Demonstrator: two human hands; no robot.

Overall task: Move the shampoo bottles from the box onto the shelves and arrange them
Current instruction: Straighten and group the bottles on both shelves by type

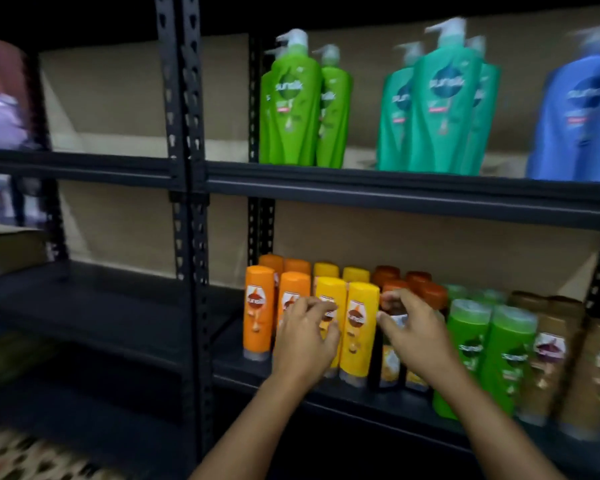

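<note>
We have both hands at the front edge of the lower black metal shelf (326, 386): our left hand (303, 342) lies with loosely bent fingers on the yellow plastic shampoo bottles (359, 327), though a true grip we cannot tell. Our right hand (414, 336) curls fingers and thumb round a dark bottle with a rust-orange cap (395, 365). Orange plastic bottles (258, 311) stand at the row's left end, with small green bottles (468, 341) to its right.

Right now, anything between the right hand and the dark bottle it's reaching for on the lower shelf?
Nothing visible. The right hand is already at the dark bottle; its fingers curl at the cap. A yellow bottle stands close beside it.
</note>
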